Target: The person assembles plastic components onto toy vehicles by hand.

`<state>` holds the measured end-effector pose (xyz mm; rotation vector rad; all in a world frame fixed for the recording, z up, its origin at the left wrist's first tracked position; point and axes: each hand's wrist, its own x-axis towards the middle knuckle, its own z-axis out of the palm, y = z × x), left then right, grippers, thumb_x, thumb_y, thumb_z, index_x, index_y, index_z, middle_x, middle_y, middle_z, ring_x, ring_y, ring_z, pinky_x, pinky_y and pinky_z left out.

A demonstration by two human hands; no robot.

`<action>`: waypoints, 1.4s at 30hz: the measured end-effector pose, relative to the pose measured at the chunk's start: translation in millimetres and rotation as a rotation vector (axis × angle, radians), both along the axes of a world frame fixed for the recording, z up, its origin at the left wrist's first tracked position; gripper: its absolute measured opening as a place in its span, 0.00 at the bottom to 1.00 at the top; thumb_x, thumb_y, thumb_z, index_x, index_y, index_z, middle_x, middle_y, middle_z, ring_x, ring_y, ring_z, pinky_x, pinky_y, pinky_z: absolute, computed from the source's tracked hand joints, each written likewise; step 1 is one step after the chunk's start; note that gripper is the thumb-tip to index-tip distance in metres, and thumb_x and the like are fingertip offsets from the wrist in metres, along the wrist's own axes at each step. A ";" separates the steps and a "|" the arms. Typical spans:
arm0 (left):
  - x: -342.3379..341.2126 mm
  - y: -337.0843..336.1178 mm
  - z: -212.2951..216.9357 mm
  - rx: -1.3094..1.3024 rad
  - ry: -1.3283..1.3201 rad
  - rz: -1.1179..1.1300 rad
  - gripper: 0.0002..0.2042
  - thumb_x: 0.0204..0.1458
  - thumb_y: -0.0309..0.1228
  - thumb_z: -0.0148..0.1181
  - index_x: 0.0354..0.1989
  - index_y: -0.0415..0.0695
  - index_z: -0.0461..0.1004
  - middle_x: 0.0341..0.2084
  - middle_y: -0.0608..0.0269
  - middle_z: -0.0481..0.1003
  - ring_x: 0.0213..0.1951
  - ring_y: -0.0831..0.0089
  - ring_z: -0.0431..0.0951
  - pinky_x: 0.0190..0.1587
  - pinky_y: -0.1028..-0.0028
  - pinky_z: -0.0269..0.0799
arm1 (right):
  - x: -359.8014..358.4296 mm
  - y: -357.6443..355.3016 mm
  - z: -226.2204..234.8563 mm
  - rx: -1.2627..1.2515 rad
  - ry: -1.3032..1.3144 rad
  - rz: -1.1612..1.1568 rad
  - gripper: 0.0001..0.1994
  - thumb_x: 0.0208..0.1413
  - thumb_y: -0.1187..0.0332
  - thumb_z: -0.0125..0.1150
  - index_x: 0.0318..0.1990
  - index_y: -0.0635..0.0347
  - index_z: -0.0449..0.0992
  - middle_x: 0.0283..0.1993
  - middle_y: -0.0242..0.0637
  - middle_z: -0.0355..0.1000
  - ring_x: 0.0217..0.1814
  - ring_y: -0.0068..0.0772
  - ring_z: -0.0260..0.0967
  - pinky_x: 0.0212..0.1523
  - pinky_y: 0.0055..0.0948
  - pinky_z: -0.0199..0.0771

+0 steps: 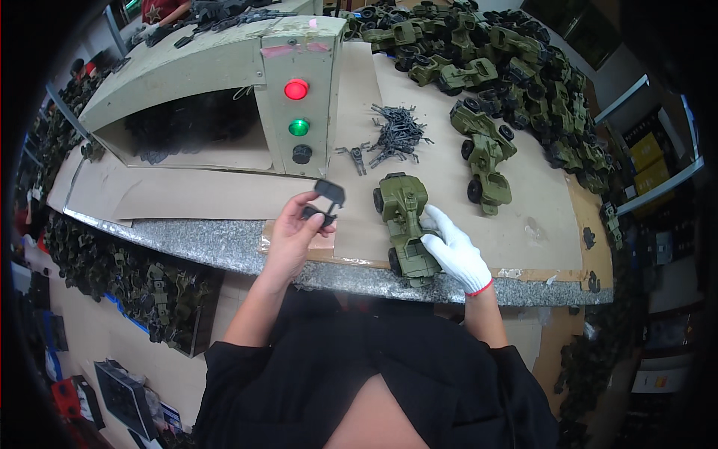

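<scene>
My bare left hand point(293, 230) pinches a small dark grey plastic part point(330, 192), shaped like a bent frame with a flat panel, above the table's front edge. To its right a green toy military vehicle point(407, 213) with black wheels lies lengthwise on the cardboard. My right hand point(456, 253), in a white knit glove with a red cuff, grips the vehicle's right side near its close end. Just beyond the vehicle lie a pile of small grey plastic pieces point(400, 133) and a loose grey piece point(357, 159).
A pale machine housing point(303, 56) with a tunnel opening, red and green lights and a black knob stands at the left. Another green toy vehicle point(486, 161) lies at the right, before a large heap of them point(523, 82). A bin of green parts point(161, 288) stands below left.
</scene>
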<state>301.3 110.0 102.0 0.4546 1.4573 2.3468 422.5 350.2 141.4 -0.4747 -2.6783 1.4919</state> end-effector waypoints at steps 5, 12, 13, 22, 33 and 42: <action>-1.6 21.7 0.5 0.043 -0.070 -0.090 0.14 0.51 0.23 0.54 0.47 0.38 0.63 0.33 0.61 0.70 0.30 0.77 0.73 0.34 0.79 0.68 | -1.2 0.4 4.3 0.190 0.022 0.158 0.23 0.46 0.69 0.47 0.52 0.63 0.64 0.48 0.48 0.66 0.52 0.46 0.64 0.53 0.33 0.62; -2.1 44.3 -2.5 0.115 -0.154 -0.109 0.12 0.51 0.24 0.55 0.44 0.41 0.65 0.28 0.65 0.71 0.29 0.78 0.72 0.31 0.82 0.66 | 2.8 -8.3 4.6 0.263 0.008 0.243 0.20 0.45 0.69 0.47 0.49 0.63 0.65 0.48 0.49 0.66 0.50 0.49 0.64 0.51 0.35 0.63; -1.7 47.8 -1.5 0.135 -0.168 -0.106 0.12 0.51 0.25 0.55 0.44 0.41 0.66 0.28 0.65 0.71 0.28 0.79 0.72 0.31 0.82 0.66 | 3.6 -13.9 7.1 0.271 0.020 0.236 0.20 0.46 0.67 0.48 0.48 0.63 0.66 0.47 0.49 0.67 0.49 0.48 0.65 0.50 0.35 0.64; -5.7 74.7 16.4 -0.016 -0.143 0.009 0.12 0.49 0.23 0.57 0.42 0.40 0.65 0.25 0.67 0.69 0.24 0.82 0.71 0.26 0.85 0.64 | -44.2 10.4 8.6 0.095 0.117 -0.082 0.20 0.50 0.58 0.57 0.46 0.64 0.71 0.38 0.44 0.72 0.39 0.32 0.71 0.41 0.27 0.69; -11.0 65.9 -7.4 -0.419 0.219 -0.065 0.18 0.51 0.24 0.54 0.51 0.36 0.66 0.26 0.64 0.72 0.22 0.82 0.68 0.26 0.81 0.66 | -65.8 -3.9 -10.2 -0.168 0.169 0.054 0.19 0.51 0.62 0.56 0.47 0.66 0.70 0.37 0.44 0.73 0.38 0.29 0.70 0.40 0.25 0.68; -4.3 61.3 13.7 -0.442 -0.077 -0.206 0.20 0.54 0.26 0.51 0.53 0.28 0.61 0.29 0.61 0.73 0.28 0.83 0.69 0.31 0.82 0.67 | -68.6 -13.4 -9.5 -0.177 0.133 0.025 0.15 0.54 0.67 0.53 0.46 0.68 0.69 0.39 0.37 0.71 0.41 0.22 0.66 0.42 0.22 0.66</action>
